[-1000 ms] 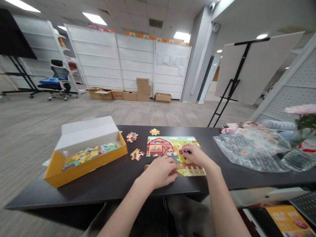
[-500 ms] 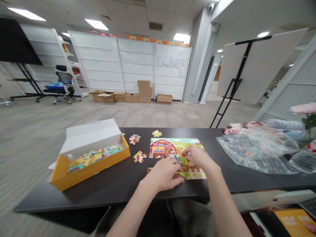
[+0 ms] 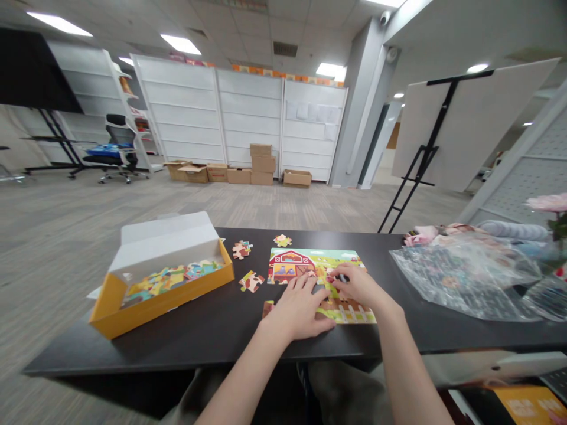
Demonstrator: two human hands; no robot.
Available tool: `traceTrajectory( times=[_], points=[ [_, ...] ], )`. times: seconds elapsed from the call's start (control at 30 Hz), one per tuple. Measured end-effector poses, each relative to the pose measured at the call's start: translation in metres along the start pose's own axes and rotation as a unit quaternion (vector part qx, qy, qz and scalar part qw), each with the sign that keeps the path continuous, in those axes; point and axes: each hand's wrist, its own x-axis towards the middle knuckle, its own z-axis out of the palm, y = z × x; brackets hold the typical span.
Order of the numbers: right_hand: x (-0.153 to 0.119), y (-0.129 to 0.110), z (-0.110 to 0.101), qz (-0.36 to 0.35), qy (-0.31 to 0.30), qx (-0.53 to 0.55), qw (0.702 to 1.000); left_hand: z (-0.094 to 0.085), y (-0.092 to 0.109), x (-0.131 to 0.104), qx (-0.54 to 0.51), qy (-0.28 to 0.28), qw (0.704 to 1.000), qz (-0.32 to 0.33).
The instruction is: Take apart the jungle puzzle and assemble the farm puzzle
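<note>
A farm jigsaw puzzle (image 3: 290, 258) with a red barn, green field and white fence lies partly joined on the black table. My left hand (image 3: 299, 310) rests over its lower left part, fingers spread and pressing on the pieces. On the right side of the puzzle, my right hand (image 3: 357, 286) has its fingers curled and pinched on a puzzle piece (image 3: 330, 278), mostly hidden by the fingertips. Loose beside the puzzle are a cow-patterned piece (image 3: 252, 281), another brown and white piece (image 3: 241, 249) and a yellow-green piece (image 3: 282, 240).
An open yellow box (image 3: 172, 305) with several puzzle pieces inside stands on the left of the table (image 3: 177, 348). Clear plastic wrapping (image 3: 460, 280) covers the right side near pink flowers (image 3: 549, 202). Beyond the table stands an easel-like board (image 3: 478, 124).
My left hand has shifted slightly right and spread its fingers farther over the puzzle. The right hand stays at nearly the same spot, and a dark gap shows by its fingertips.
</note>
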Motion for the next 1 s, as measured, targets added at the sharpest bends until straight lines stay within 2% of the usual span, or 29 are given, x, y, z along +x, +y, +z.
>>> traceTrajectory(
  times=[0.3,0.37,0.43,0.5,0.57,0.63,0.7,0.8,1.0],
  points=[
    [0.010,-0.010,-0.001,-0.006,-0.036,-0.063,0.997,0.001,-0.006,-0.001,-0.017,0.010,1.000,0.001],
    [0.010,-0.014,-0.001,-0.002,-0.035,-0.073,0.997,-0.005,-0.010,0.000,-0.036,0.014,0.999,0.009],
    [0.009,-0.017,-0.002,0.000,-0.030,-0.068,0.997,-0.019,-0.019,0.000,-0.056,0.025,0.998,0.000],
    [0.008,-0.017,-0.001,0.001,-0.022,-0.052,0.998,-0.039,-0.033,-0.005,-0.051,0.041,0.996,-0.063],
    [0.006,-0.015,0.001,0.001,-0.013,-0.033,0.999,-0.059,-0.051,-0.015,0.003,0.032,0.984,-0.175],
    [0.005,-0.012,0.003,-0.003,-0.006,-0.019,1.000,-0.074,-0.066,-0.028,0.064,-0.003,0.959,-0.276],
    [0.004,-0.009,0.005,-0.004,0.001,-0.009,1.000,-0.081,-0.075,-0.039,0.097,-0.050,0.932,-0.345],
    [0.004,-0.006,0.008,-0.007,0.006,0.002,1.000,-0.081,-0.075,-0.046,0.122,-0.079,0.911,-0.387],
    [0.003,-0.008,0.008,-0.011,0.010,0.011,1.000,-0.077,-0.069,-0.046,0.120,-0.055,0.911,-0.390]
  ],
)
